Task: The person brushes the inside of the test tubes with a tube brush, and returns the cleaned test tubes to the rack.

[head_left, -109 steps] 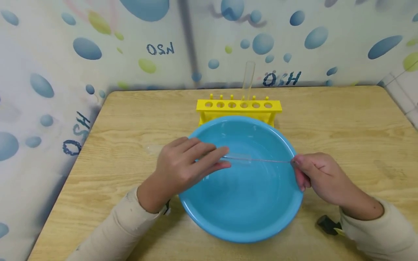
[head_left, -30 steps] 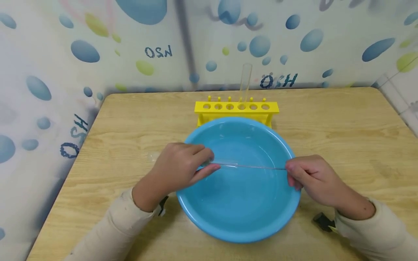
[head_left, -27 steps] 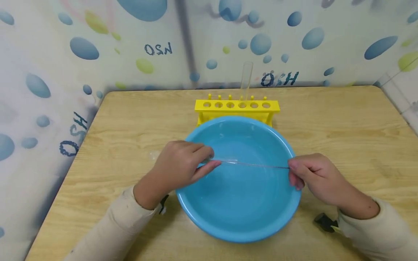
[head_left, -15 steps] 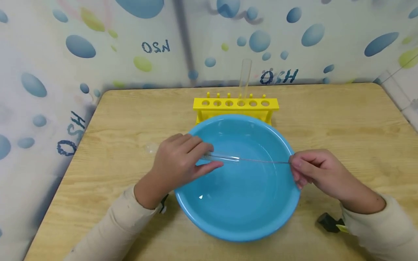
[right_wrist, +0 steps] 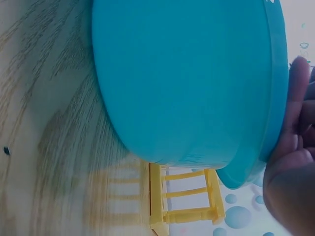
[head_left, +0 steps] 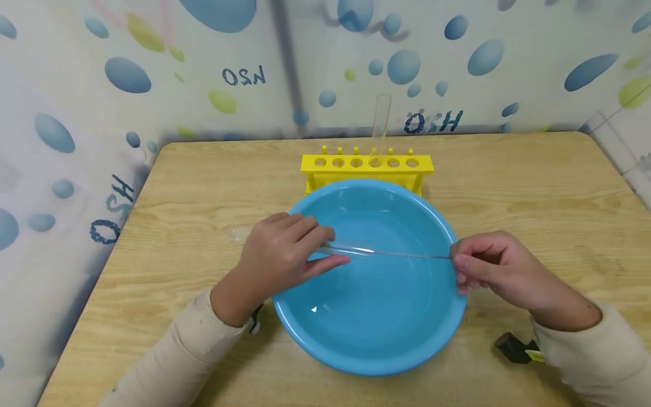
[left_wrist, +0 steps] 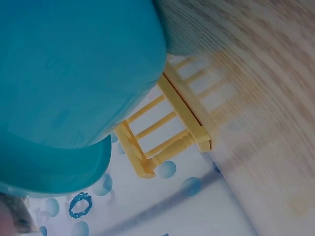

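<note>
We see a person's left hand over the left part of a blue basin, its fingers curled round a clear glass tube that lies nearly level above the basin's middle. At the basin's right rim, we find the right hand pinching the end of a thin twisted wire between thumb and fingers. The wire crosses above the basin to the tube's mouth and appears to run on inside; we cannot tell how far. Left of the basin, past the left hand, we notice a clear rounded piece, and we cannot tell whether it belongs to the same tube. Just behind the basin we see a yellow rack, with a second clear tube upright in one of its holes. A black object sits right of the basin, by the right sleeve. Under the basin we see a wood-grain table; beyond it, a wall patterned with blue and green ovals.
</note>
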### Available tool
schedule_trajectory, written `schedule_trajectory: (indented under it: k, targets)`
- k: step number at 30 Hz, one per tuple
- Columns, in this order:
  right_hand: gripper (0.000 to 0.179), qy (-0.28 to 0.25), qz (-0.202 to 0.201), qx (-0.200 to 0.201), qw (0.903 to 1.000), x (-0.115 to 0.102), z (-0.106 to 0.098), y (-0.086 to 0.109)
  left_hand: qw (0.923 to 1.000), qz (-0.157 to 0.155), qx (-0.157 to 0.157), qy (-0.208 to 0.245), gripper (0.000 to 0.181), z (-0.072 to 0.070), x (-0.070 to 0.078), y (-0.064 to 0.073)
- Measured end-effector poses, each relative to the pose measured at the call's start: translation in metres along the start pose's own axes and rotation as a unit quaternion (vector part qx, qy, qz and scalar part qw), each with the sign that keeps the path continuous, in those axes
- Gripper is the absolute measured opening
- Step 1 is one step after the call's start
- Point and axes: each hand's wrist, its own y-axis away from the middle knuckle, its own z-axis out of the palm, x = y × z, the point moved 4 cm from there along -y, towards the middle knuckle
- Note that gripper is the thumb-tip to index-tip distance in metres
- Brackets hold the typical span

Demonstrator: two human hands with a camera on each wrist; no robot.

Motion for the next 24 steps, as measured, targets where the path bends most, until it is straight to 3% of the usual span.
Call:
schedule_trajectory:
  k: [9,16,21,24]
  targets:
    - [0.032,0.099,-0.012,0.032,0.9945,-0.003,0.007,0.002,0.9999,0.010,0.005,0.005,0.041,0.002,-0.001,0.002]
    - [0.032,0.266,0.012,0.080,0.9605,-0.008,0.022,-0.001,0.9996,0.025,-0.011,0.007,0.044,0.003,0.001,0.003]
    - [0.026,0.311,-0.005,0.098,0.9452,-0.010,0.028,-0.004,0.9995,0.028,-0.015,0.004,0.047,0.003,0.001,0.001]
    - [0.026,0.312,0.000,0.102,0.9444,-0.008,0.029,-0.004,0.9993,0.028,-0.023,0.012,0.046,0.004,0.001,0.002]
